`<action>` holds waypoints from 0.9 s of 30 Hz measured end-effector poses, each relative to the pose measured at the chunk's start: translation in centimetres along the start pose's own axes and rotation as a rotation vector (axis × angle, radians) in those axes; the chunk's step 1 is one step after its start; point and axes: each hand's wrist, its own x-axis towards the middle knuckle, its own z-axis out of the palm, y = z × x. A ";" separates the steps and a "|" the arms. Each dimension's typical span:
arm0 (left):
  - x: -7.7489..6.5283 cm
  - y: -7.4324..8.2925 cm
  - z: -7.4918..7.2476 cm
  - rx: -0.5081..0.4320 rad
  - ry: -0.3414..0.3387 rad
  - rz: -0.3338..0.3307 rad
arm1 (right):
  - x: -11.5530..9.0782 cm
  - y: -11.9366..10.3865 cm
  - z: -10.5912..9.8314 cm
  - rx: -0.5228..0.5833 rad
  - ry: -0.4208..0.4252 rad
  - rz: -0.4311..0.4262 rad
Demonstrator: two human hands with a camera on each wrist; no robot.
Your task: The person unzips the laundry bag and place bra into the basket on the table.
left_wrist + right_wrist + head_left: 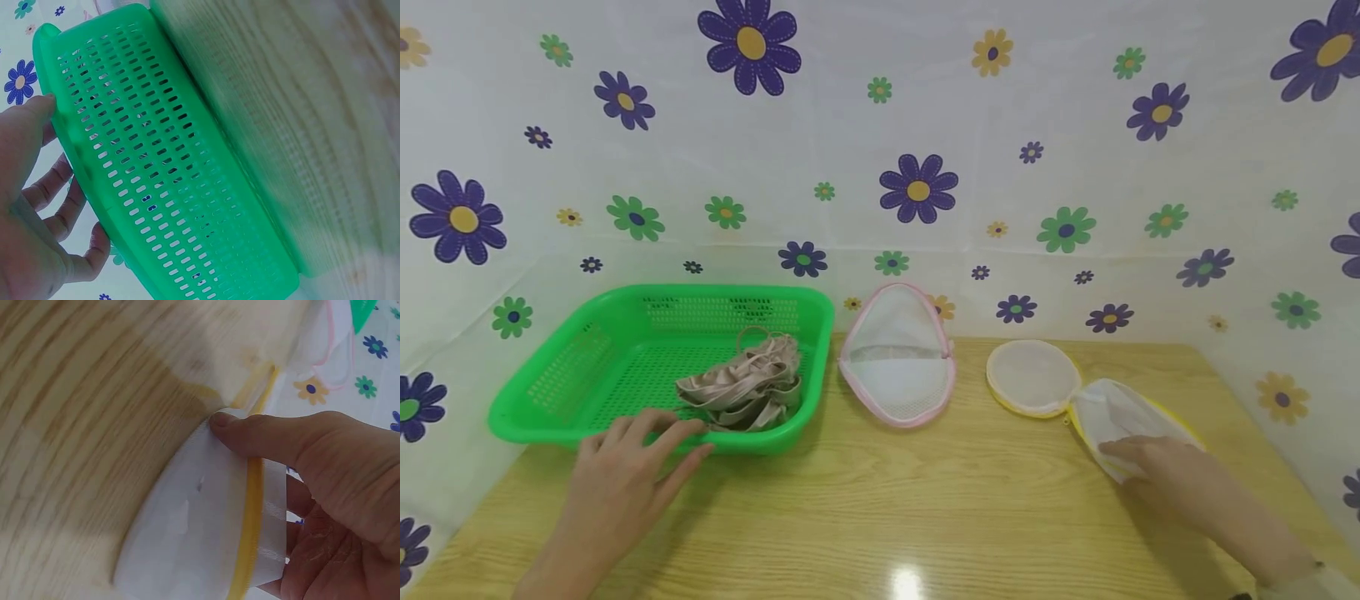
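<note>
At the left, my left hand (617, 475) holds the near rim of a green plastic basket (820, 358). Its thumb meets the rim's outer edge in the left wrist view, where the slotted basket wall (144, 137) fills the middle. A crumpled beige satiny garment (745, 383) with a thin strap lies inside the basket. My right hand (1165, 475) pinches the white mesh laundry bag (1120, 408) with yellow zipper trim, thumb on one side and fingers on the other (187, 512). The bag's round lid (1033, 377) lies folded open to the left.
A second white mesh laundry bag (898, 383), trimmed in pink, stands open between the basket and the yellow-trimmed bag. All of this is on a wood-grain table (880, 508). A flower-printed white sheet (850, 133) hangs behind and along both sides.
</note>
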 end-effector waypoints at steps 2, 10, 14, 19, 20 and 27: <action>0.0 0.0 0.0 0.001 0.007 0.002 | 0.4 0.7 0.3 0.027 -0.001 0.009; 0.0 0.1 -0.1 0.004 -0.001 -0.012 | 2.1 4.0 0.4 0.066 -0.025 0.044; 0.1 0.2 0.0 0.003 0.006 -0.007 | 2.5 5.4 0.3 0.055 -0.035 0.055; 0.3 0.2 0.1 0.002 0.018 -0.002 | 2.9 6.5 0.2 0.035 -0.050 0.095; 0.3 0.2 0.1 0.002 0.018 -0.001 | 3.0 6.7 0.2 0.030 -0.051 0.103; 0.4 0.2 0.2 0.004 -0.012 0.002 | 3.2 7.8 -0.2 -0.015 -0.016 0.099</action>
